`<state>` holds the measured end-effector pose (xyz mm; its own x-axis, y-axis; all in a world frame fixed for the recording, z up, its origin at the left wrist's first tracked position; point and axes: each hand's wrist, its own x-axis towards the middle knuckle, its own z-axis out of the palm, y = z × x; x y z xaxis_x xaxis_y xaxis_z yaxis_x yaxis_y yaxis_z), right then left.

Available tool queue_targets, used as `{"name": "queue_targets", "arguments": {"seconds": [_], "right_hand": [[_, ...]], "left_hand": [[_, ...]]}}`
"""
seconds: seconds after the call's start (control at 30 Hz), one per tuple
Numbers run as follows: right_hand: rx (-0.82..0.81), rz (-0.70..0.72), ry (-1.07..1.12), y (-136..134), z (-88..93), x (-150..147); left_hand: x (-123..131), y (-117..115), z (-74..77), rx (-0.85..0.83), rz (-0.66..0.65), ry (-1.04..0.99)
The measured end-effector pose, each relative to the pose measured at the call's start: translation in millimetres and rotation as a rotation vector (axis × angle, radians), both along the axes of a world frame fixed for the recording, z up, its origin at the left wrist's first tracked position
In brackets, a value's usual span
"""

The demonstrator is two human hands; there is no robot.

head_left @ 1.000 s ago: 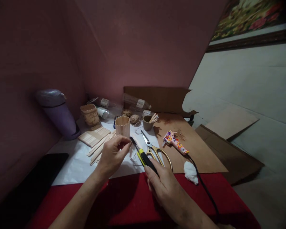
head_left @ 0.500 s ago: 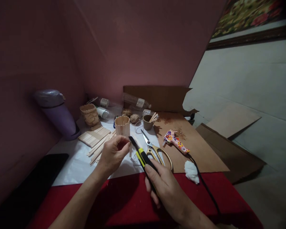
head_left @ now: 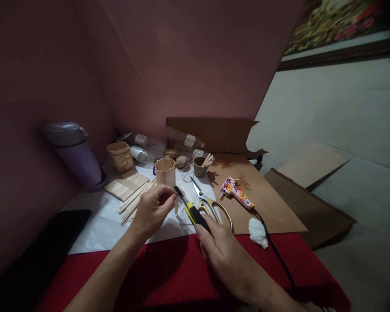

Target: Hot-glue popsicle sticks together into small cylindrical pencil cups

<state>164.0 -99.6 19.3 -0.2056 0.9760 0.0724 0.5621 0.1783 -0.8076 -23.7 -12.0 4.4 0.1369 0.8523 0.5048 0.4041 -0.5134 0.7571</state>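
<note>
My right hand [head_left: 219,251] is wrapped round a yellow and black utility knife [head_left: 192,211], its dark blade pointing up and left. The blade tip is close to the fingertips of my left hand [head_left: 154,210]. Thumb and forefinger of that hand pinch a thin pale craft stick [head_left: 177,207], mostly hidden, with its lower end showing under the thumb. Just behind stands a round cup made of craft sticks [head_left: 165,172]. Loose craft sticks [head_left: 134,207] lie left of my left hand. Open scissors [head_left: 211,201] with gold handles rest beyond the knife.
A flowered glue gun [head_left: 238,193] lies on brown cardboard [head_left: 273,208] at the right, near a white wad [head_left: 258,233]. Behind are a small pot [head_left: 199,168] holding sticks, twine balls [head_left: 182,162], clear bottles [head_left: 143,154], a bundle of sticks [head_left: 126,185] and a carved-looking cup [head_left: 120,157].
The view has shifted slightly. My right hand has turned a little around the knife, and the blade tip stays close to my left fingertips.
</note>
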Motion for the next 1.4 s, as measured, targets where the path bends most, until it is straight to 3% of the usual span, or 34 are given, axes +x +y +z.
{"name": "queue_targets", "arguments": {"seconds": [0.13,0.23,0.37,0.47,0.53,0.63,0.67,0.77,0.87,0.97,1.13,1.4], "right_hand": [[0.018,-0.003,-0.001,-1,1.1,-1],[-0.005,0.039,0.013,-5,5.7,-5],[0.000,0.043,0.014,-9,7.1,-14],[0.021,0.009,-0.034,-8,5.4,-17],[0.031,-0.026,-0.082,-5,5.8,-16],[0.022,-0.044,-0.114,0,7.6,-9],[0.021,-0.040,-0.106,1,7.5,-7],[0.025,-0.028,-0.046,1,2.0,-4],[0.013,-0.012,0.024,-2,-9.3,-7],[-0.002,0.026,0.071,-6,-19.1,-12],[0.082,0.005,0.036,-8,-30.9,-18],[0.199,0.007,-0.018,-1,-47.1,-27]], "left_hand": [[-4,-1,8.7,0.088,0.032,0.013],[0,2,32.0,0.239,0.105,-0.001],[17,21,68.2,0.397,0.001,0.122],[30,31,79.2,0.394,-0.104,0.287],[35,24,75.0,0.407,-0.086,0.255],[39,-9,51.9,0.334,0.040,0.048],[40,-24,40.9,0.249,0.089,-0.021],[49,-64,6.7,-0.221,0.106,-0.259],[64,-87,-14.5,-0.581,0.002,-0.613],[77,-91,-17.3,-0.734,-0.118,-0.790],[86,-86,-12.5,-0.742,-0.001,-0.951],[85,-90,-19.9,-0.796,0.118,-1.031]]}}
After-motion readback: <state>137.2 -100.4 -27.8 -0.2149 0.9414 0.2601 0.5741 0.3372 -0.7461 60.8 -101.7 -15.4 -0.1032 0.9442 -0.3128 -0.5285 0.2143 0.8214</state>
